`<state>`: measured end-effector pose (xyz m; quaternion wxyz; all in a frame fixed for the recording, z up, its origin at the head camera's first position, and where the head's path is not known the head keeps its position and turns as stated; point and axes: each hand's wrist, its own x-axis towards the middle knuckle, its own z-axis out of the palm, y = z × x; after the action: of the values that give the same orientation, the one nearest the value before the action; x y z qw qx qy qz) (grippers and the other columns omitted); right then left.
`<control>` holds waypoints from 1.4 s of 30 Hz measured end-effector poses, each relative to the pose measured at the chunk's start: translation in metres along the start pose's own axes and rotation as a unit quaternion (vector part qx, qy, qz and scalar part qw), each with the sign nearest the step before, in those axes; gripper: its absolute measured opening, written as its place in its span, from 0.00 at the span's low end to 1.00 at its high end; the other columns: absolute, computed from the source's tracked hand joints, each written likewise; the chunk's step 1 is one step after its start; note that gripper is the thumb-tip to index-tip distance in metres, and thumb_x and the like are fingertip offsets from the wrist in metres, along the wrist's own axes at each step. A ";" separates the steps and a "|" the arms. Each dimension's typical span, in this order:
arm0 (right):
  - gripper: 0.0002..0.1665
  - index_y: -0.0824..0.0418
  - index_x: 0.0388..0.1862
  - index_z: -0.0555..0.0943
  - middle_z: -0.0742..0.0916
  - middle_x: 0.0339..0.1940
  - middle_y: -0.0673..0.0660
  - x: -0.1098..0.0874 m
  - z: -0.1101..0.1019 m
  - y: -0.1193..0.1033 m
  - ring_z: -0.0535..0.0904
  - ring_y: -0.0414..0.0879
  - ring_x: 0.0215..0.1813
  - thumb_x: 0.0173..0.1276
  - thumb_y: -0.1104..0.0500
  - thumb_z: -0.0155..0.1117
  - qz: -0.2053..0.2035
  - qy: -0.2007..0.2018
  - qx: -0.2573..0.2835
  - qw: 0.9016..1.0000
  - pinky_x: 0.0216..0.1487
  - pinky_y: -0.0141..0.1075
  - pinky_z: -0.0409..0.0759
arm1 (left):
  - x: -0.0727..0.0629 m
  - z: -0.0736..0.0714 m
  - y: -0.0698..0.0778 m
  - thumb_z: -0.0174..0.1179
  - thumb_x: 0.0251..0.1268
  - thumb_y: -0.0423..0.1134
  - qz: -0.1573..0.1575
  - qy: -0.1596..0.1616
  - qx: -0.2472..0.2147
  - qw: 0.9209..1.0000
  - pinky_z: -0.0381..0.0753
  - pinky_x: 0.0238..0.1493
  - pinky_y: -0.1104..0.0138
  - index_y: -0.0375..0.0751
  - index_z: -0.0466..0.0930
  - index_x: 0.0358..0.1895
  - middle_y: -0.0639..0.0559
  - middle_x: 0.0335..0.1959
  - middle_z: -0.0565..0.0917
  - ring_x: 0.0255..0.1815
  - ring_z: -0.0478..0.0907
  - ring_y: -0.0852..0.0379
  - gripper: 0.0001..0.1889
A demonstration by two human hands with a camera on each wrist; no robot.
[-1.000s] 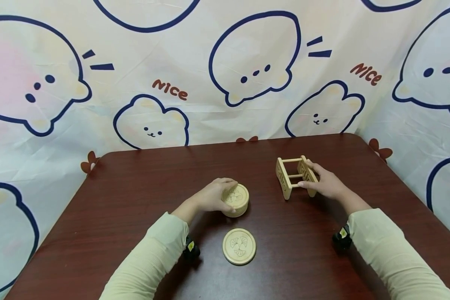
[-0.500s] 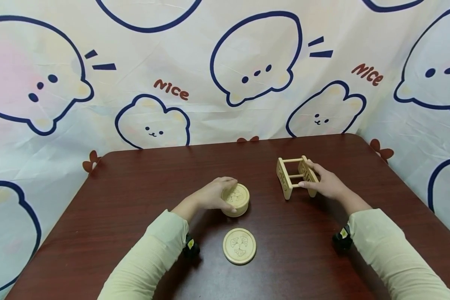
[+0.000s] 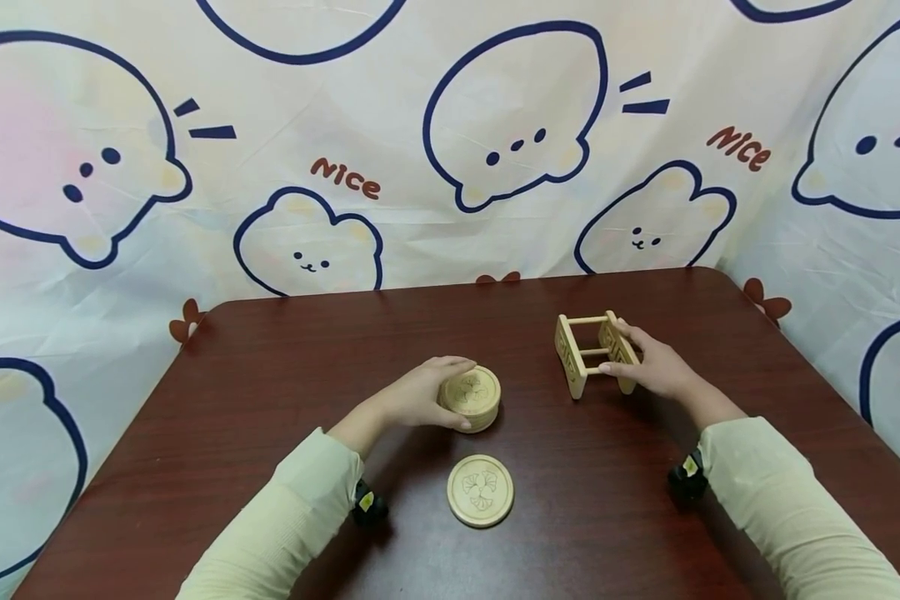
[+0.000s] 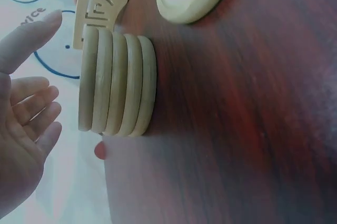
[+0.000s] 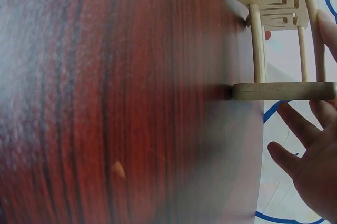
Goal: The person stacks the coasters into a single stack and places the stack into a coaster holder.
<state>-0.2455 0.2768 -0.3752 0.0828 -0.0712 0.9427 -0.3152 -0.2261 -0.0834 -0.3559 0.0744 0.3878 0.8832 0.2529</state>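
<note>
Several round pale wooden coasters stand in a neat stack at the table's middle, seen edge-on as a stack in the left wrist view. My left hand curves beside the stack's left side, fingers and thumb spread; in the left wrist view this hand shows a gap from the discs. Nearer me lies a single coaster with engraved ginkgo leaves. My right hand grips the right panel of a small wooden coaster rack, thumb at the inside by a dowel, fingers outside. The rack holds no coasters.
A dark red-brown wooden table lies under everything. Behind and beside it hangs a pale cloth with blue cartoon outlines. Black wrist cameras sit at both cuffs.
My left hand and forearm have shifted slightly left, loosening from the coaster stack, which stays put. The right hand still holds the rack in place. The head view has drifted slightly.
</note>
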 end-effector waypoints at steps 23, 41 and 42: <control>0.54 0.60 0.68 0.45 0.53 0.65 0.67 0.000 0.000 -0.002 0.56 0.65 0.59 0.52 0.38 0.58 -0.007 0.010 0.004 1.000 0.53 0.56 0.58 | -0.031 0.017 0.028 0.67 0.41 0.44 0.079 -0.041 0.000 0.996 0.57 0.58 0.64 0.36 0.62 0.60 0.46 0.59 0.64 0.61 0.57 0.54 0.40; 0.55 0.60 0.68 0.46 0.54 0.65 0.67 -0.001 0.002 0.001 0.57 0.65 0.59 0.50 0.35 0.57 -0.026 0.017 -0.011 0.999 0.52 0.57 0.58 | -0.038 0.037 0.024 0.69 0.38 0.44 0.081 -0.115 0.003 0.990 0.54 0.58 0.69 0.38 0.63 0.59 0.52 0.58 0.65 0.60 0.57 0.59 0.40; 0.55 0.60 0.68 0.46 0.54 0.66 0.66 -0.001 0.003 0.001 0.57 0.65 0.59 0.50 0.35 0.57 -0.027 0.018 -0.011 0.999 0.52 0.57 0.58 | -0.038 0.038 0.023 0.69 0.37 0.44 0.083 -0.116 0.005 0.990 0.54 0.58 0.69 0.38 0.63 0.59 0.52 0.58 0.65 0.60 0.56 0.59 0.40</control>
<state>-0.2440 0.2764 -0.3778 0.0565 -0.0915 0.9452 -0.3084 -0.1728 -0.0826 -0.3790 0.1530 0.4869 0.8345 0.2076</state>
